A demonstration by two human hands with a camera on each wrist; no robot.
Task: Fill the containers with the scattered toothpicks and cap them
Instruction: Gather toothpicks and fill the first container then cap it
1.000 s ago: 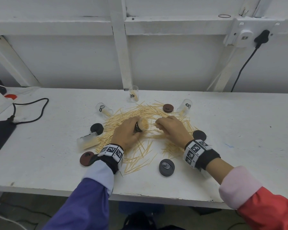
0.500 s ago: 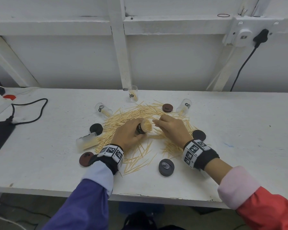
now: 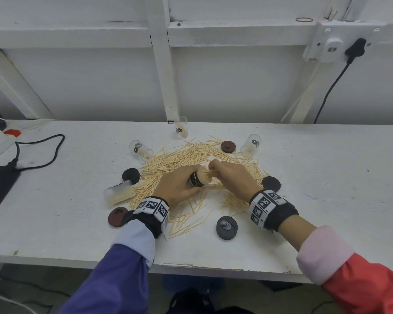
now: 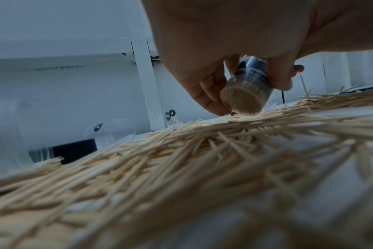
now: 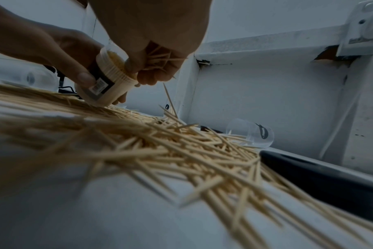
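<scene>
At the middle of the head view the left hand (image 3: 179,186) grips a clear container (image 3: 199,177) with a dark label, fingers and thumb curled round its body. The container is tilted, its base down on the heap of toothpicks (image 3: 191,159) and its open mouth turned toward the right of the frame. It is packed nearly full; in the left wrist view the toothpick ends show through its clear base (image 4: 243,99).

The right hand (image 3: 232,177) is curled at that mouth, and in the right wrist view its fingers (image 5: 153,74) pinch a small bundle of toothpicks against the rim. How far the bundle has gone into the container cannot be made out, since the fingers cover the opening.

Around the heap on the white table (image 3: 315,189), four more clear containers show: one upright at the top centre (image 3: 181,127), one on its side at the upper left (image 3: 140,150), one on its side at the upper right (image 3: 251,143), and one lying at the left with toothpicks inside (image 3: 118,192). Caps lie loose: a brown one (image 3: 228,146) at the top, a black one (image 3: 130,175) at the left, a black one (image 3: 271,184) just beyond the right wrist, a brown one (image 3: 118,216) partly hidden by the left wristband, and a dark grey one (image 3: 227,227) low in the centre.

Both wrist views are dim, with the near toothpicks blurred.
</scene>
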